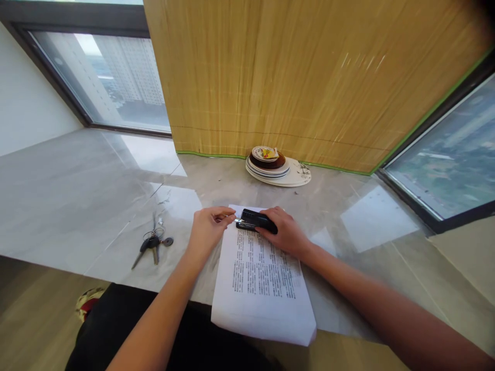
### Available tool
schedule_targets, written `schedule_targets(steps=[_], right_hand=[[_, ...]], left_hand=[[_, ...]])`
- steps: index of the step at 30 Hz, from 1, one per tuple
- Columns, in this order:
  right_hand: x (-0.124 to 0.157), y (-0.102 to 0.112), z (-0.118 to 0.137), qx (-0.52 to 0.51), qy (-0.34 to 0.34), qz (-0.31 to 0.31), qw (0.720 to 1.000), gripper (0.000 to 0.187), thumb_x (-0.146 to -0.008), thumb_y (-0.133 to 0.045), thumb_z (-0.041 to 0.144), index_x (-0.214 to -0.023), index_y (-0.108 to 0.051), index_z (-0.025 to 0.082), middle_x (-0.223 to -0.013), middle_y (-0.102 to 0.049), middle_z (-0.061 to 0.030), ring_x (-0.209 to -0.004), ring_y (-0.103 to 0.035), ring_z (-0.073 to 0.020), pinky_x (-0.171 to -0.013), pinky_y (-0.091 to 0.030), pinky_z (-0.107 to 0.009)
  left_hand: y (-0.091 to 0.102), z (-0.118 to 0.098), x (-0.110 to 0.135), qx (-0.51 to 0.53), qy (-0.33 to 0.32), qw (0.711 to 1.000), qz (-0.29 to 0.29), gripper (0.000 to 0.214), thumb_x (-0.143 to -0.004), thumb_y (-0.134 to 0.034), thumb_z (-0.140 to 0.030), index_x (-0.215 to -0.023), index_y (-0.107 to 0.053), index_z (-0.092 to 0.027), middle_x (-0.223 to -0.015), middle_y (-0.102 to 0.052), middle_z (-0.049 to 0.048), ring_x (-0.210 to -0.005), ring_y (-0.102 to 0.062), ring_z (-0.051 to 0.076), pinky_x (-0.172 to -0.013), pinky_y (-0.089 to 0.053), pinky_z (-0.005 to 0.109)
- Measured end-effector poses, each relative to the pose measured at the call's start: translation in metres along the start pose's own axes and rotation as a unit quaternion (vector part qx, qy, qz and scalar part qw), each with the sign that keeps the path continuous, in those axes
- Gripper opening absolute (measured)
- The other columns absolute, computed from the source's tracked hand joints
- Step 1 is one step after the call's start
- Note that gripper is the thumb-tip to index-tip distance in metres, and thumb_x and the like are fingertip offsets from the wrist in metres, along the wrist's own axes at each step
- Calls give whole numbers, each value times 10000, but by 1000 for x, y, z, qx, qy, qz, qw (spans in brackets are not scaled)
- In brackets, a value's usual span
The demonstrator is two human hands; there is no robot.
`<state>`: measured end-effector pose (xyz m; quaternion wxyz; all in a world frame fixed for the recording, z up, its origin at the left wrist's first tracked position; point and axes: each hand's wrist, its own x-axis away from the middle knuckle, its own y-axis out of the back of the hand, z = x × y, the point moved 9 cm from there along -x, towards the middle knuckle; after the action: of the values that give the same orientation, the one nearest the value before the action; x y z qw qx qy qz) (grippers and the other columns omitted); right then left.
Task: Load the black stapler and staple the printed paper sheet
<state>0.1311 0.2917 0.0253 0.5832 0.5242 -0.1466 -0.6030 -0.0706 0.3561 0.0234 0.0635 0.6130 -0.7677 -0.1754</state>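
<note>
A black stapler [258,220] lies sideways over the top of a printed sheet of paper [266,314]. My right hand [284,232] is wrapped round the stapler's right end. At its left end, the fingertips of my left hand [212,221] pinch a small shiny metal piece [238,220] that sticks out of the stapler. Whether this piece is a staple strip or part of the stapler is too small to tell. The paper lies with its lower edge hanging past the front of the ledge, and its top is partly hidden under the stapler and hands.
A bunch of keys [153,241] rests on the marble ledge [96,196] to the left. Behind the stapler stands a stack of plates [266,167] with a small yellow packet [269,153] on top. A bamboo blind [278,82] hangs at the back between windows.
</note>
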Motion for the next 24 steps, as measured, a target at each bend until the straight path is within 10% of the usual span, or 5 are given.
schedule_targets(steps=[24], right_hand=[[10, -4, 5, -77, 52, 27, 995, 204, -927, -735, 299, -1101, -680, 207, -920, -721, -63, -832, -677, -212, -743, -518, -321]], left_hand=[[-8, -11, 12, -138, -105, 985, 8, 210, -846, -736, -87, -969, -808, -240, -1018, -829, 14, -854, -770, 204, -911, -608, 378]])
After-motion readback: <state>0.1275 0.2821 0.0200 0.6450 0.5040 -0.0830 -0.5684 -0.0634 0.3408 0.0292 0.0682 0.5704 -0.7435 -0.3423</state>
